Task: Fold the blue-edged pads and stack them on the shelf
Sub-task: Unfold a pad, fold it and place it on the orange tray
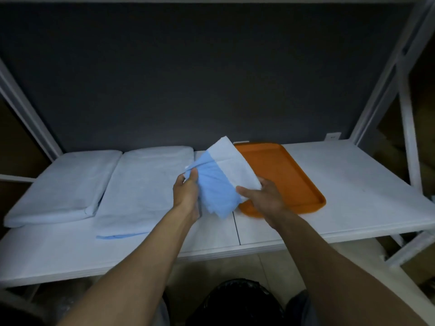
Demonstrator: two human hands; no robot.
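Observation:
Both of my hands hold one folded pad (221,175), white with a blue side, tilted up above the white shelf (353,184). My left hand (187,191) pinches its left blue edge between thumb and fingers. My right hand (261,196) grips its lower right corner, thumb on top. On the shelf at the left lie two piles of folded pads: one pile (63,187) at the far left, another (148,182) beside it, with a blue edge (117,236) showing at its front.
An orange tray (282,175) lies on the shelf just right of the held pad, partly under my right hand. White frame posts (407,118) stand at the right, and a dark back panel (211,78) closes the rear. A dark object (235,302) sits on the floor below.

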